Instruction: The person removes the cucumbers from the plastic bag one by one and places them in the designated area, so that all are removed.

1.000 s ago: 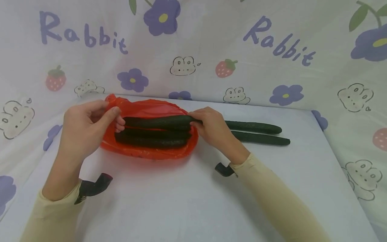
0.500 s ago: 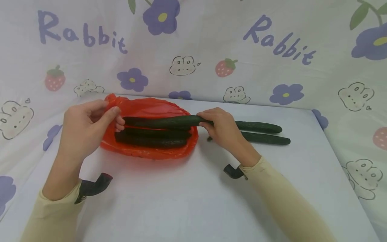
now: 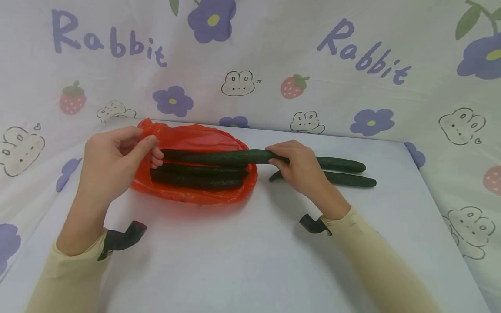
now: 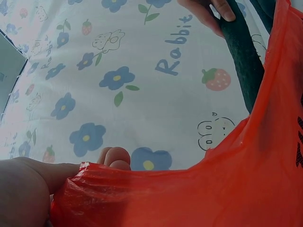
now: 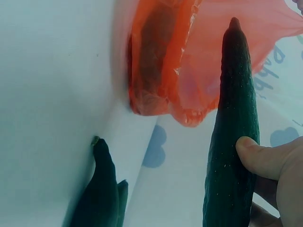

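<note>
My left hand (image 3: 113, 163) pinches the rim of a red plastic bag (image 3: 192, 135) and holds its mouth up; the left wrist view shows the thumb (image 4: 61, 175) on the film. My right hand (image 3: 299, 167) grips a long dark green cucumber (image 3: 219, 157) with the thumb on its near side. That cucumber lies level, its left part over the bag's opening and its right part past the bag's edge. Two more cucumbers (image 3: 199, 180) lie side by side inside the bag. In the right wrist view the held cucumber (image 5: 232, 127) has a tapered tip.
On the white table (image 3: 242, 261), to the right of the bag, lie two loose cucumbers (image 3: 348, 179), partly hidden behind my right hand. A cloth backdrop (image 3: 266, 48) with rabbits, flowers and strawberries stands behind the table. Dark curved wrist-worn pieces (image 3: 125, 236) stick out from both cuffs.
My right hand has moved to the right along with the cucumber, whose right end now reaches farther past the bag. My left hand keeps its pinch on the bag in the same place.
</note>
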Motion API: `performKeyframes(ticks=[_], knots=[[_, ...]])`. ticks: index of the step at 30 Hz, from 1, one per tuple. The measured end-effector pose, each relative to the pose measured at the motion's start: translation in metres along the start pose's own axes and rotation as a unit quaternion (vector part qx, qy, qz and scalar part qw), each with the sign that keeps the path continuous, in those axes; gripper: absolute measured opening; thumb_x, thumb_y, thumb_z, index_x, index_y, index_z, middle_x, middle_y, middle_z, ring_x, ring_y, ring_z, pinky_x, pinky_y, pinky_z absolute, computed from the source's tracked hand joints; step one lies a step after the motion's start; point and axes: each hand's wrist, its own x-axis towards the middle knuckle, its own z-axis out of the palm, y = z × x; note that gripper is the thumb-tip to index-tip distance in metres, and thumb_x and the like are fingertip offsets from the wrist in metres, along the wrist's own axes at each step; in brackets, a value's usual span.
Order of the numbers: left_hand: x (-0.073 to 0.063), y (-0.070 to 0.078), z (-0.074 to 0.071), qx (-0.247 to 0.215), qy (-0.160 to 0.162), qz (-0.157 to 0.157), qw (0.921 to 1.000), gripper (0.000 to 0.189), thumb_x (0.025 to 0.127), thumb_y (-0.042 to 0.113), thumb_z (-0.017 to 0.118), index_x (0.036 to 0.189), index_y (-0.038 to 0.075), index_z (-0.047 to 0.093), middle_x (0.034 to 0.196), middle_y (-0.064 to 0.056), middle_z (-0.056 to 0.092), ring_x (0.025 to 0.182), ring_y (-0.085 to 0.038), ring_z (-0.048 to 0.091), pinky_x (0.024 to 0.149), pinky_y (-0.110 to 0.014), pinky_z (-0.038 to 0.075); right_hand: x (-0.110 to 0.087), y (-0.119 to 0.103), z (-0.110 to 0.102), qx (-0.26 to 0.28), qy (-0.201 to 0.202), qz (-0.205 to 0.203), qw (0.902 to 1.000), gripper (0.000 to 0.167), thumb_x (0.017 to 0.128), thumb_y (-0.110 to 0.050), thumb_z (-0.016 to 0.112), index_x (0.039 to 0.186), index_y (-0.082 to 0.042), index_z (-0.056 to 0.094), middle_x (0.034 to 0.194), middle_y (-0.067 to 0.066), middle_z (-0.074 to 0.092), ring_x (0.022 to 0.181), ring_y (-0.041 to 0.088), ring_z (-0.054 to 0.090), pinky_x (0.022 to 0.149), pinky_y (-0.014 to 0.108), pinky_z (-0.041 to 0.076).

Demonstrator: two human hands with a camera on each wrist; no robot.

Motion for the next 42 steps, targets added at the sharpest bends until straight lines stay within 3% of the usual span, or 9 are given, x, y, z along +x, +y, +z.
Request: performKeyframes(ticks=[32,42], knots=[[0.002,-0.001,-0.001,0.004,-0.003,-0.001,1.0000,0.020,0.109,0.015,0.068,0.115,-0.001,0.078,0.089,-0.014,0.076,0.074,-0.006,0.074,0.078,-0.012,0.057,-0.036,0.027,-0.040,-0.018,0.066,-0.040,0.9968,0.034,0.092,0.001,0.085,0.126,-0.004,0.080,0.120,0.012,0.078,0.116,0.032,0.071,0.096,0.052,0.058],[0.001,-0.002,0.000,-0.002,-0.004,0.006,1.0000,0.019,0.109,0.014,0.068,0.114,-0.002,0.078,0.089,-0.014,0.076,0.074,-0.007,0.075,0.078,-0.013,0.057,-0.056,0.034,-0.053,-0.039,0.075,-0.047,0.9953,0.038,0.088,0.004,0.087,0.124,-0.004,0.081,0.117,0.011,0.078,0.113,0.032,0.072,0.092,0.053,0.060]])
